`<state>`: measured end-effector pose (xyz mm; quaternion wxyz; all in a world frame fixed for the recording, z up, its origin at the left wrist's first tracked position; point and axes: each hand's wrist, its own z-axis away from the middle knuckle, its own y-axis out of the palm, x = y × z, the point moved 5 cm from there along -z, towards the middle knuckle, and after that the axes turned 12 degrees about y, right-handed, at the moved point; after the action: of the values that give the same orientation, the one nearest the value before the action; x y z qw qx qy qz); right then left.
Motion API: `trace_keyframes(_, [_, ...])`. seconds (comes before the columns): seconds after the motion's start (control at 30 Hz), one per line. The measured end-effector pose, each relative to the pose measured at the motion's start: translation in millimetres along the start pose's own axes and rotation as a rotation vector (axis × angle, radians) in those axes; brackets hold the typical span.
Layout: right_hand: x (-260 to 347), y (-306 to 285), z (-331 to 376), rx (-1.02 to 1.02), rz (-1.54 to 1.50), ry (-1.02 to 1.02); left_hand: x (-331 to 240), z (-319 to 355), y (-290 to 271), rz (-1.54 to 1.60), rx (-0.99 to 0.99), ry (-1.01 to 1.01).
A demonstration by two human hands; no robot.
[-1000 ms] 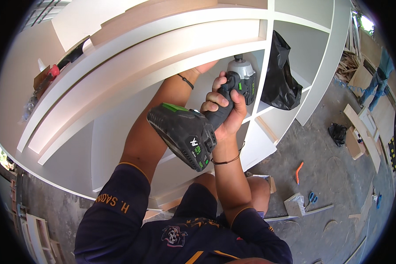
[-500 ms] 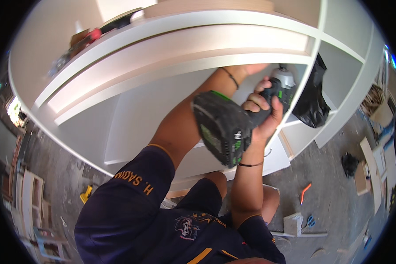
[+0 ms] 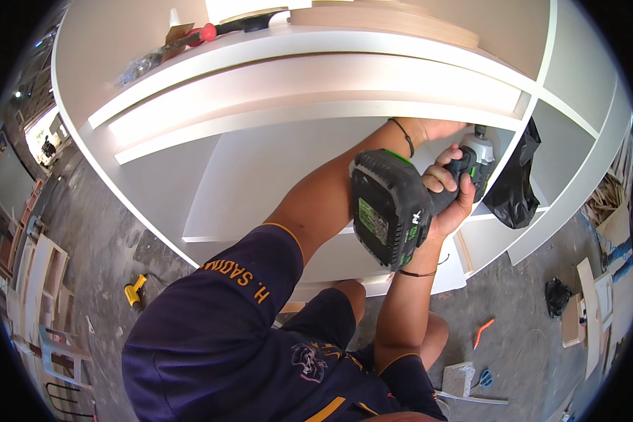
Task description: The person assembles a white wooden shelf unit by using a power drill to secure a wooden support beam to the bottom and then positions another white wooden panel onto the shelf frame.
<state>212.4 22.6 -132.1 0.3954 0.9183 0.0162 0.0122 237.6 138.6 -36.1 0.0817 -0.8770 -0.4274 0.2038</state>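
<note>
A white shelving unit (image 3: 316,91) fills the upper view, and its horizontal boards curve across the picture. Inside one compartment a black-and-green cordless drill (image 3: 408,197) is held up close under a shelf board, its nose pointed at the corner. The drill's handle is gripped by the right hand (image 3: 450,200), fingers wrapped tight. The left hand (image 3: 439,129) is pressed up under the shelf; its fingers are hidden, so their state cannot be told. A black bag (image 3: 515,186) hangs just beside the drill.

The drill (image 3: 408,204), gripped in the right hand (image 3: 451,197), has moved rightward and deeper toward the shelf corner since a second ago. The left hand (image 3: 439,129) has reached further under the shelf (image 3: 316,112). The view has swung left.
</note>
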Motion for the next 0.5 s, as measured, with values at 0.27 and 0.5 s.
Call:
trace_keyframes(0.27, [-1,1,6,0.001,0.029,-0.005,-11,33,-17,1.299,-0.632,0.02])
trace_keyframes(0.5, [-6,2,14,-0.084,0.101,-0.002,-92,94,-93,1.351,-1.088,-0.203])
